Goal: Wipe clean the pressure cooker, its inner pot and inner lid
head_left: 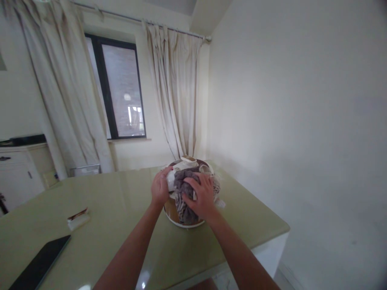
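Observation:
A round tray (171,215) with a white rim and a brown base stands on the table, heaped with things. My right hand (203,196) grips a grey patterned cloth (185,183), fingers curled over its top; part of it hangs down in striped folds towards the front rim. At the heap's left side, my left hand (160,187) is closed against a white object (172,181) whose kind I cannot make out. Behind the cloth lies another white item (188,161) with a brown top. Both hands hide parts of the heap.
The pale green glossy table (121,201) reaches the wall on the right and ends at a rounded corner. On its left lie a dark flat tablet-like device (42,259) and a small white pack (78,219). Curtains (178,88) hang beside the window behind.

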`<state>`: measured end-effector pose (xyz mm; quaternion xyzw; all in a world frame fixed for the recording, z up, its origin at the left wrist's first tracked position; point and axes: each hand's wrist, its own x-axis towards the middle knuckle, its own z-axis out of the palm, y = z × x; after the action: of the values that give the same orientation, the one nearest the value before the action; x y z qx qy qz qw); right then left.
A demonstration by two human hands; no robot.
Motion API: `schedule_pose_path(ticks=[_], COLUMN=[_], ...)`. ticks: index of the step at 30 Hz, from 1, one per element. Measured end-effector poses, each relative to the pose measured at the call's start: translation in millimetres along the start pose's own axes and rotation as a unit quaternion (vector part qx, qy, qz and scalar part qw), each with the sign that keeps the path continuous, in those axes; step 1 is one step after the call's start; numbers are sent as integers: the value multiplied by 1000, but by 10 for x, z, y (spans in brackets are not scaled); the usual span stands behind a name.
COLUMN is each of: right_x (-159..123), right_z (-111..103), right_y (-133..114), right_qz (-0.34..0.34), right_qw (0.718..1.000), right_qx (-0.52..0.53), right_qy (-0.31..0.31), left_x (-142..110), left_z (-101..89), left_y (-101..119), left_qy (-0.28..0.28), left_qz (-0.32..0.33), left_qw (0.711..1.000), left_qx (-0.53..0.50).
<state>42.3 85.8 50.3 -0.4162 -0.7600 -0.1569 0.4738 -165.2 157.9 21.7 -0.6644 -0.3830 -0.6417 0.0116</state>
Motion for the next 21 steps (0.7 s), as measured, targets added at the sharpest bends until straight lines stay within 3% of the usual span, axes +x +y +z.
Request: schedule_pose_path(ticks=[2, 4, 7, 9, 12, 14, 17, 21], right_x=[-385, -736, -1127, -1253, -1185, -994, -697, -740], right_z=[188, 413, 744, 882, 886, 786, 649, 720], right_y=[16, 82, 232, 368, 680, 933, 1200, 1128], right_qz=[-63, -57, 73, 214, 385, 423, 397, 376], right_qw=[997, 992, 976, 938, 857, 826, 830, 844], right_qx=[14, 8, 40, 98, 233, 318, 357, 323], right_qy=[51, 110, 203, 256, 253, 195, 160, 204], left_x=[-5, -9, -7, -3, -1, -1, -3, -11], left_z=[-5, -12, -24, -29, -30, -23, -12, -19], left_y=[-4, -1, 26, 55, 91, 96, 76, 64], left_qy=[-2, -7, -15, -12, -7, -4, -1, -4], left_qz=[-11, -23, -35, -42, -44, -45, -39, -32], left_qw=[1000, 1000, 999, 998, 998, 998, 999, 999], left_qx=[5, 15, 32, 37, 35, 33, 29, 24])
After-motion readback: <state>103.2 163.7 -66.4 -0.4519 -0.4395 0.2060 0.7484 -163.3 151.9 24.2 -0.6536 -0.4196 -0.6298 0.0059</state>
